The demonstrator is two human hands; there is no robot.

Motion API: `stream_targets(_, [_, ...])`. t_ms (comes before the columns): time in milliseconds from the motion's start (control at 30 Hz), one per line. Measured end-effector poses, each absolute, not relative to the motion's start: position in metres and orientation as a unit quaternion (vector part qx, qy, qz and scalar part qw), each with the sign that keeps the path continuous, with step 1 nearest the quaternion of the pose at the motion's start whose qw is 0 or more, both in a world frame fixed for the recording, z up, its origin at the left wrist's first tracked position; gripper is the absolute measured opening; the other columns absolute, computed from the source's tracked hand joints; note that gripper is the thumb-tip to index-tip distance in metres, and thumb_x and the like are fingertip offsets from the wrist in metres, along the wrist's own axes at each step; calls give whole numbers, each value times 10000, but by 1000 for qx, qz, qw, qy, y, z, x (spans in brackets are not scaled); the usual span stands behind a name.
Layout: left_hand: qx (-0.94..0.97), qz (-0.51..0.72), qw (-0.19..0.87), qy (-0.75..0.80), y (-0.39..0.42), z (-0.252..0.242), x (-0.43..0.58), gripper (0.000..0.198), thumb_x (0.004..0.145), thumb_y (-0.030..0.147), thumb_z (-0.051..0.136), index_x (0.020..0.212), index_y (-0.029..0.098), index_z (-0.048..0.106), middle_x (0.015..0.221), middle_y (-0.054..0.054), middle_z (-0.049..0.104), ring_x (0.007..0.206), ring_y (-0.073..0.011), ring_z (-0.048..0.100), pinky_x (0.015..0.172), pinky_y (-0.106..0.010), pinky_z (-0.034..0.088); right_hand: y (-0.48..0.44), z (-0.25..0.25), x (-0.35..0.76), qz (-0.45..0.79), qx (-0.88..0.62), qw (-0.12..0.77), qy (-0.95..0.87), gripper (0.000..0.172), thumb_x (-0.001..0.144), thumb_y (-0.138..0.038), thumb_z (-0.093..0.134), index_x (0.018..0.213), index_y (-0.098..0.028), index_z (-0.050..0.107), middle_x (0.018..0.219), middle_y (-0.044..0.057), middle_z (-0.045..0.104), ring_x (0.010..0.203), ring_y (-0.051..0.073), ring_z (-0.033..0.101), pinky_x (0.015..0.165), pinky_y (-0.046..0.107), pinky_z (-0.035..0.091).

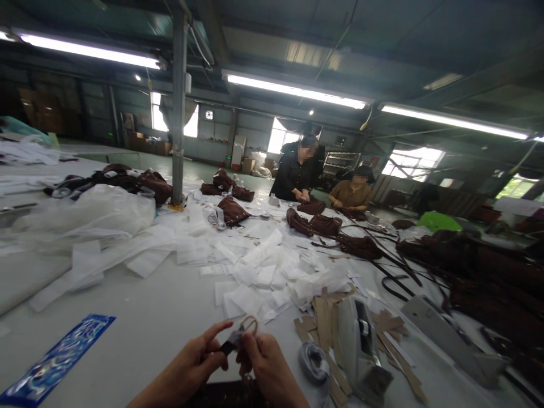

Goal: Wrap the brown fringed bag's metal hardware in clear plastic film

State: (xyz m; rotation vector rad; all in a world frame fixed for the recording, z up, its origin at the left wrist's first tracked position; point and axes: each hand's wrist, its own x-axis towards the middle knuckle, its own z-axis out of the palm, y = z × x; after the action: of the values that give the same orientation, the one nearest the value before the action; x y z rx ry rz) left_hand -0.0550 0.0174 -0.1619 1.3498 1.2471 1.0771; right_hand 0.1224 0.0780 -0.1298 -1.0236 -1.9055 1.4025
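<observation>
View from a head camera over a long pale table (161,317) in a workshop. At the bottom edge the person's two hands meet just above a dark brown bag (229,395), which lies mostly out of frame. The left hand (191,362) is nearly closed, with thumb and forefinger pinching a small dark tab (232,340). The right hand (266,362) is curled, its fingertips nipping the base of a thin tan loop (249,324) that stands up from the tab, between the two hands. The grip looks slight, fingertips only, so the tab could slip free, or the loop could twist or pull out if the hands tug apart. A dropped piece could be hard to find, because white paper scraps (263,272) and cardboard strips (323,320) litter the table just beyond. A tape dispenser (361,345) sits near the right hand, close enough for an elbow to knock it. Two co-workers (297,170) handle brown bags at the far side, well apart.
</observation>
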Motion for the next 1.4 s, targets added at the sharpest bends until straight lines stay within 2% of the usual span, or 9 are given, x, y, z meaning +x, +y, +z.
stream_targets(100, [522, 493, 505, 480, 22, -165, -47, 541, 864, 379, 547, 1369, 217, 440, 776, -6, 649, 477, -75, 365, 443, -199, 269, 76, -121, 120, 509, -357, 255, -741, 611, 908, -596, 353, 651, -144, 672, 573, 21, 609, 507, 106, 555, 492, 185, 386])
stream_targets(200, [485, 541, 506, 465, 27, -167, -41, 370, 824, 439, 614, 1049, 155, 690, 695, -23, 640, 558, -106, 484, 499, -202, 351, 78, -122, 116, 489, -350, 247, -759, 589, 935, -554, 325, 683, -153, 676, 592, 17, 608, 507, 103, 556, 490, 184, 389])
stream_targets(267, [433, 586, 510, 456, 30, -170, -38, 361, 778, 475, 662, 901, 139, 709, 645, -25, 634, 564, -114, 517, 503, -199, 371, 79, -130, 113, 483, -359, 260, -755, 592, 925, -572, 332, 674, -154, 667, 582, 21, 611, 492, 109, 559, 479, 191, 390])
stream_targets(433, [286, 632, 524, 495, 35, -182, -29, 515, 644, 649, 689, 714, 147, 596, 475, 58, 502, 290, -13, 208, 308, -181, 112, 72, -161, 99, 392, -469, 379, -695, 453, 779, -613, 583, 819, -168, 661, 591, 15, 624, 509, 145, 578, 498, 227, 426])
stream_targets(533, [283, 648, 505, 495, 36, -188, -24, 520, 651, 656, 681, 735, 156, 565, 455, 84, 455, 309, -20, 250, 318, -161, 145, 62, -176, 90, 293, -511, 465, -661, 439, 710, -576, 685, 912, -190, 622, 664, 19, 641, 540, 156, 579, 548, 250, 466])
stream_targets(800, [272, 673, 489, 483, 35, -201, -22, 464, 686, 613, 682, 738, 172, 548, 526, 64, 512, 383, -52, 371, 361, -166, 250, 61, -197, 78, 121, -379, 529, -750, 209, 920, -364, 496, 934, -213, 640, 708, 32, 613, 622, 161, 590, 623, 269, 491])
stream_targets(1167, [326, 652, 472, 496, 28, -187, -25, 412, 754, 587, 615, 757, 177, 576, 577, 29, 538, 472, -95, 419, 421, -190, 312, 65, -193, 77, 176, -348, 516, -763, 250, 902, -336, 526, 1102, -217, 619, 816, 61, 684, 669, 168, 648, 633, 264, 541])
stream_targets(1300, [448, 595, 487, 456, 16, -174, -33, 327, 840, 475, 549, 985, 191, 619, 743, -22, 632, 624, -148, 528, 587, -236, 442, 71, -196, 84, 135, -357, 515, -768, 255, 936, -307, 460, 1074, -204, 647, 817, 82, 717, 696, 182, 690, 650, 259, 553])
stream_targets(1400, [519, 519, 483, 478, 6, -173, -43, 426, 843, 347, 549, 1253, 233, 531, 847, -29, 666, 671, -168, 556, 649, -265, 459, 74, -194, 88, 96, -353, 511, -778, 276, 958, -300, 410, 1012, -198, 660, 780, 77, 718, 691, 180, 698, 637, 246, 540])
